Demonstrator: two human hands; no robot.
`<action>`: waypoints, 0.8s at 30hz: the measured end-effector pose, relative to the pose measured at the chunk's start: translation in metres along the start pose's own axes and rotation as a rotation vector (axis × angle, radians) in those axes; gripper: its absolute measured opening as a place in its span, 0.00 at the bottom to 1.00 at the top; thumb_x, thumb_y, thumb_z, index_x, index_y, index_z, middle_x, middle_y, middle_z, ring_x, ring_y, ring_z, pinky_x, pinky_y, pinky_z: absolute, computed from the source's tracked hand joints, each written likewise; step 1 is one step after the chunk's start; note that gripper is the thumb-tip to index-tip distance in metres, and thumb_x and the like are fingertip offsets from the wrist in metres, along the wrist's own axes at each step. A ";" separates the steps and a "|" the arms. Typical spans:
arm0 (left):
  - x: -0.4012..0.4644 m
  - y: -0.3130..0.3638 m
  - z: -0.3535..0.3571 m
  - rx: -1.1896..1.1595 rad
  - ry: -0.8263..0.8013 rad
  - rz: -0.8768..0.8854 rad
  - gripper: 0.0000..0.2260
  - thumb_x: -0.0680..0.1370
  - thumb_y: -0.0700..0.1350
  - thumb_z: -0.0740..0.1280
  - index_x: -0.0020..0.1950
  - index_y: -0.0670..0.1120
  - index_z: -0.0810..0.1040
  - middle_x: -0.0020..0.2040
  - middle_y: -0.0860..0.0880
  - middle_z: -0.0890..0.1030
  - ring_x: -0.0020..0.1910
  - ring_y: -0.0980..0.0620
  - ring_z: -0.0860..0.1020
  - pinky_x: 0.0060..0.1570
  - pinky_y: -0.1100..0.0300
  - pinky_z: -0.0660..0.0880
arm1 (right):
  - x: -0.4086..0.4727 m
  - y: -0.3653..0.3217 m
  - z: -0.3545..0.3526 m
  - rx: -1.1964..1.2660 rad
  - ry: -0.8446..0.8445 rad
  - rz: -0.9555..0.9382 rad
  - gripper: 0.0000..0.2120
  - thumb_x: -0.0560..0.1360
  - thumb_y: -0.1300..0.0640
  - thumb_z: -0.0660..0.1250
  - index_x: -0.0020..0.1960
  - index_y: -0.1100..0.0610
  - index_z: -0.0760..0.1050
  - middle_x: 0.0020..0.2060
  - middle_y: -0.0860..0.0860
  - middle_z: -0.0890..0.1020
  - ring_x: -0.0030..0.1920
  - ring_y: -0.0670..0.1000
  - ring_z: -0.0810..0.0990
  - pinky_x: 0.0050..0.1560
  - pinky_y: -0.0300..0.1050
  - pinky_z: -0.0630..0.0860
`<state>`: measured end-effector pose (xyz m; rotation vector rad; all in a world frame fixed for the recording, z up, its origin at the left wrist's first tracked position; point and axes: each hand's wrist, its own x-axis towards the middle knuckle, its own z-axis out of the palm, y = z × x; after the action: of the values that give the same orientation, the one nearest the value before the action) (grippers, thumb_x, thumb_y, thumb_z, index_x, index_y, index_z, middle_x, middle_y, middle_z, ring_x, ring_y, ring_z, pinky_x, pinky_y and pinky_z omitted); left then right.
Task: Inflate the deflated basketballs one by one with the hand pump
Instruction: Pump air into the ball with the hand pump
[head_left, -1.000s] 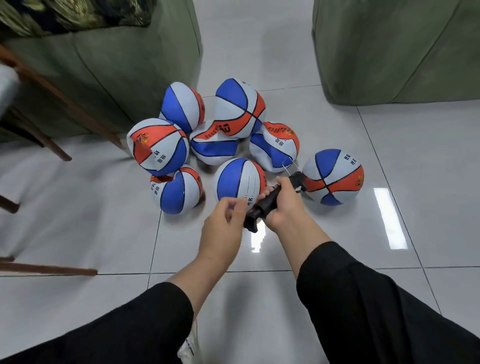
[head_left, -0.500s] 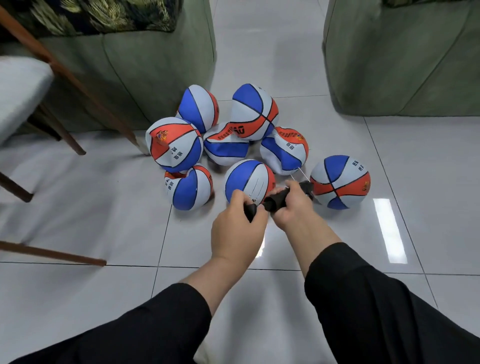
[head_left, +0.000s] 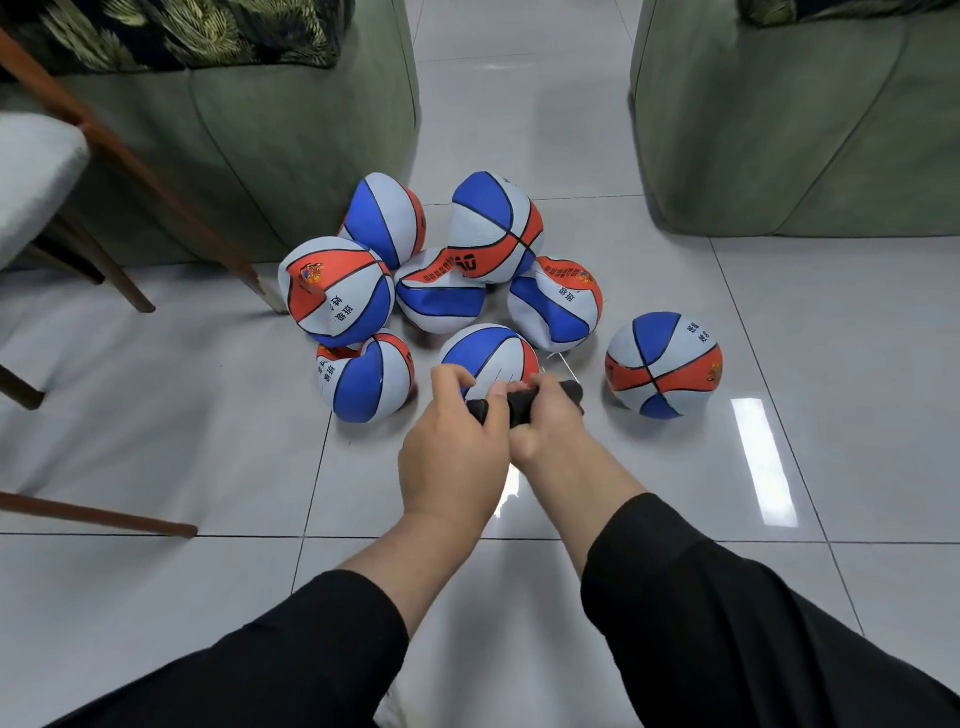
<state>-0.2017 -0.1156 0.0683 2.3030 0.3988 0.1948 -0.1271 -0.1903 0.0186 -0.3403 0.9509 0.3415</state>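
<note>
Sleeves: black, both forearms reach in from the near edge over the pale tiled floor (head_left: 156, 415).
Left hand (head_left: 454, 447): back of the hand up, fingers (head_left: 452, 376) curled round the near-left end of the hand pump.
Right hand (head_left: 545, 421): just beside the left hand and touching it, fingers clenched around the pump's middle.
Hand pump (head_left: 519, 404): black, lying roughly level between the two hands, its far-right end poking out past the right hand; a thin pale line runs from that end toward the balls, too fine to say where it ends.
Nearest ball (head_left: 493, 353): blue, white and orange, just beyond the hands and partly hidden by them.
Near-left ball (head_left: 366, 376): dented at its top, touching the cluster.
Lone ball (head_left: 664, 364): round and full-looking, set apart on the right of the pile.
Cluster of basketballs (head_left: 447, 291): several crumpled, caved-in balls pressed together in the middle of the floor, with printed characters on some panels.
Left side: wooden chair legs (head_left: 130, 166) slanting across, a grey seat at the edge.
Far left: green sofa (head_left: 260, 130) with a leaf-patterned cushion on top.
Far right: second green sofa (head_left: 805, 114), well apart from the first, with a strip of floor between them.
</note>
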 end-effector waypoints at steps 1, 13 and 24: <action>0.001 -0.002 0.001 0.007 0.002 -0.020 0.11 0.82 0.60 0.60 0.55 0.54 0.65 0.39 0.51 0.79 0.41 0.45 0.80 0.41 0.45 0.80 | -0.004 0.005 0.004 -0.042 0.003 -0.003 0.06 0.79 0.59 0.66 0.45 0.59 0.72 0.29 0.51 0.76 0.30 0.51 0.77 0.42 0.48 0.83; -0.014 -0.025 -0.003 0.091 -0.065 0.175 0.13 0.81 0.55 0.64 0.43 0.50 0.66 0.29 0.55 0.70 0.31 0.51 0.73 0.30 0.56 0.68 | 0.012 -0.042 -0.005 -0.231 0.017 -0.141 0.08 0.78 0.65 0.64 0.41 0.59 0.69 0.26 0.52 0.71 0.22 0.49 0.70 0.26 0.42 0.75; -0.001 -0.029 0.010 0.044 0.007 -0.013 0.17 0.81 0.61 0.55 0.44 0.49 0.66 0.31 0.53 0.73 0.32 0.50 0.73 0.30 0.57 0.64 | -0.003 0.014 0.005 -0.169 -0.037 -0.111 0.03 0.78 0.66 0.62 0.48 0.60 0.70 0.27 0.51 0.70 0.23 0.47 0.71 0.30 0.41 0.77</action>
<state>-0.2066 -0.1039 0.0409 2.3431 0.4256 0.1895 -0.1311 -0.1758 0.0215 -0.5376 0.8652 0.3266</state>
